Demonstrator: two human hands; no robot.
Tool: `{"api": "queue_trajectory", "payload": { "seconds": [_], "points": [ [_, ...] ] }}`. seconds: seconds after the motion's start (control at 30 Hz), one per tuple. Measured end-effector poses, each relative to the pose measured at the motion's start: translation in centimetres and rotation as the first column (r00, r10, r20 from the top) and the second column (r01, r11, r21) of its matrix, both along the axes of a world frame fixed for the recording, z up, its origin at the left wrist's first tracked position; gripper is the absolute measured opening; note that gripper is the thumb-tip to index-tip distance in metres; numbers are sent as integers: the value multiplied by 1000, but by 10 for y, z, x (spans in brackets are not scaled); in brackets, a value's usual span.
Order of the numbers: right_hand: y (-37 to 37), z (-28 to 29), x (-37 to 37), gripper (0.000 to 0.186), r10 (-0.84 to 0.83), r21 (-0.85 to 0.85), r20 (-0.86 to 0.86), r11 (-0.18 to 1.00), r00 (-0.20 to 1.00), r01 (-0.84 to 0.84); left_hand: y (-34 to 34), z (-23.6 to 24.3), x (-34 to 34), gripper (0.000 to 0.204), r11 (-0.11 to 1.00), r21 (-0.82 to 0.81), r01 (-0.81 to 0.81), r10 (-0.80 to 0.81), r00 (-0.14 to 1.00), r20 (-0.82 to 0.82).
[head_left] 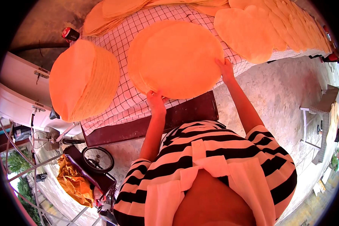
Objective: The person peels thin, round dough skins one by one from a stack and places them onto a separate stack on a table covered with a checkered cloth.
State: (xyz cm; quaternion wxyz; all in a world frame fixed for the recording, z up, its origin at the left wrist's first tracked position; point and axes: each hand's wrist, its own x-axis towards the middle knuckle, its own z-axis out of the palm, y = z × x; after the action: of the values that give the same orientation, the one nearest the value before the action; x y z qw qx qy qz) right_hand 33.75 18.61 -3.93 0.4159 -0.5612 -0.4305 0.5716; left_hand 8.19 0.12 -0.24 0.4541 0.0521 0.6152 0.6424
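Outdoors, a checked cloth point(124, 45) covered the table point(184, 111). Left hand point(156, 102) and right hand point(226, 68) gripped the near and right rim of a stack point(177, 56) of thin round orange sheets, fingers curled round its edge. Stack looked light, floppy, tear-prone; best held at opposite rims. Second stack point(84, 81) lay left, loose sheets point(252, 30) beyond.

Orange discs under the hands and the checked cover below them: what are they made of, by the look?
Orange discs: thin, matte, sheet-like, stacked with fine edge layers; probably dried dough or wafer, unsure. Checked cover: white woven-looking cloth with a dark grid, draping and creasing at the edge.
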Motion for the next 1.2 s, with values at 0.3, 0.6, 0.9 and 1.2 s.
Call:
{"api": "queue_trajectory", "payload": {
  "seconds": [0.3,0.6,0.9,1.2],
  "points": [
    [-5,-6,-22,46,-253,191,388,963,886,191,65,-9,-101,25,961,-266,68,-265,488,-831],
    [-10,3,-22,44,-228,207,382,966,896,157,85,-5,-102,28,905,-419,-77,-345,448,-825],
    [-4,-12,-16,43,-212,182,329,970,920,159,89,-12,-109,25,927,-369,-57,-278,556,-784],
    [-8,-3,-16,43,-206,188,362,971,909,146,96,-10,-109,21,900,-434,30,-362,606,-709]
  ]
}}
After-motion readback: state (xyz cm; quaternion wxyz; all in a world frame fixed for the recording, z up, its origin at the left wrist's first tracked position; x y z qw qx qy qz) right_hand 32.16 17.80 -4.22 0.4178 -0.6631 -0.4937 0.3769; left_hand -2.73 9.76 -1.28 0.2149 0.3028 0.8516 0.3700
